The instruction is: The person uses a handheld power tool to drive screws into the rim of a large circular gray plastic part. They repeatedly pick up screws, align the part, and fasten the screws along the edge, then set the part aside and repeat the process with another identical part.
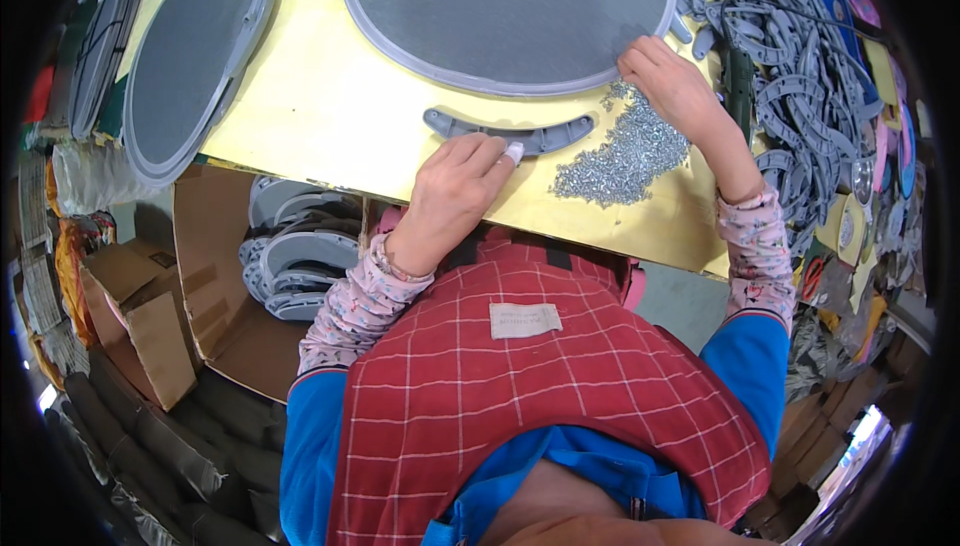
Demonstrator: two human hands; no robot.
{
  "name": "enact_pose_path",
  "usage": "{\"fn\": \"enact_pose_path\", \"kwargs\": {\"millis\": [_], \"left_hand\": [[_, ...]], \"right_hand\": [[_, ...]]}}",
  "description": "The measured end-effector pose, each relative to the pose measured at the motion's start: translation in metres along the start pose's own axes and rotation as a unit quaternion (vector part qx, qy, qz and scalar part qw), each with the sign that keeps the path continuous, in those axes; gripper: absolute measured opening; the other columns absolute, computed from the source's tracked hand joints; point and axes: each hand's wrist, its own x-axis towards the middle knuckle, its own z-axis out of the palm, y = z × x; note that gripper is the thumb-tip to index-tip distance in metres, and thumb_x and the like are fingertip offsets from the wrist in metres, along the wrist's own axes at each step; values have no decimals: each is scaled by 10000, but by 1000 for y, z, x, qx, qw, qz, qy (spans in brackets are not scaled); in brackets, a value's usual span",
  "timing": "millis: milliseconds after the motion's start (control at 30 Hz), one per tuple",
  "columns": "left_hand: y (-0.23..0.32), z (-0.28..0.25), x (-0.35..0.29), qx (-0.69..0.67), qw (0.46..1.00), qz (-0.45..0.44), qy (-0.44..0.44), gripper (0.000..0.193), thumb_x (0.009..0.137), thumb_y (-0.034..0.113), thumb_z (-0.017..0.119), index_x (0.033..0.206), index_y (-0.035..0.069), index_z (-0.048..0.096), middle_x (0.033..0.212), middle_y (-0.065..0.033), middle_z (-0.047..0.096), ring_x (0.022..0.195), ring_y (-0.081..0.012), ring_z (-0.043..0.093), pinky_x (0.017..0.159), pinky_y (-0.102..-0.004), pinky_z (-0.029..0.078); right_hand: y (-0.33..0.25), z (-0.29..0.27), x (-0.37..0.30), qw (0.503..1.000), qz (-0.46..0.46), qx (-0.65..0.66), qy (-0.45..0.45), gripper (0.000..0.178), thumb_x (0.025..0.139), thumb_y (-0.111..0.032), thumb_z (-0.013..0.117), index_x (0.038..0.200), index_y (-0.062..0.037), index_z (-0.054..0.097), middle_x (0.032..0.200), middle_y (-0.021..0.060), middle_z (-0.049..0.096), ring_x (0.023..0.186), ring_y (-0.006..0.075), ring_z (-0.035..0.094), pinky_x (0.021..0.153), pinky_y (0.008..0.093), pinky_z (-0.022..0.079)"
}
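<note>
Left hand (pixel 455 186) curls over the near side of 1 grey curved bracket (pixel 545 139); fingers bunched, touching it, but whether they pinch it, cannot tell. White patch (pixel 514 152) at thumb tip, perhaps a wrap. Right hand (pixel 672 88) at the right near rim of 1 grey oval board (pixel 500 16); fingers bent, drawn together, tips partly hidden: cannot tell if anything is pinched. Bracket lies crosswise on the yellow table (pixel 320 76), between board and red apron (pixel 540 396), probably for easy reach. Loose silver screws (pixel 625 158) heaped just beside right hand, likely for quick picking. More brackets (pixel 800 96) piled far right, seemingly as stock. Cardboard box (pixel 205 256), near left, holds curved grey pieces (pixel 300 271).
</note>
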Motion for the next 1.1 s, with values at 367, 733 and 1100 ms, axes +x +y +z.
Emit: {"fn": "enact_pose_path", "kwargs": {"millis": [367,733,1100], "left_hand": [[2,1,2,16,1000,-8,-4,232,748,40,694,978,28,727,998,-73,688,932,-242,678,770,-337,572],[0,2,0,2,1000,-9,-11,289,791,17,673,1071,22,743,1204,-97,708,1149,-275,675,917,-350,577],[19,1,10,21,998,-29,-52,215,845,9,705,1060,23,705,1204,-108,691,1181,-253,657,990,-421,424]], "right_hand": [[-22,1,-21,998,5,59,13,94,907,-88,643,985,-45,613,964,65,570,940,269,588,793,383,507],[-26,7,-27,998,53,30,21,130,880,-83,652,1004,-52,629,990,59,592,970,243,609,812,359,525],[-35,-44,-109,962,216,-27,165,161,835,-91,758,972,-95,672,948,56,651,887,265,649,754,370,545]]}}
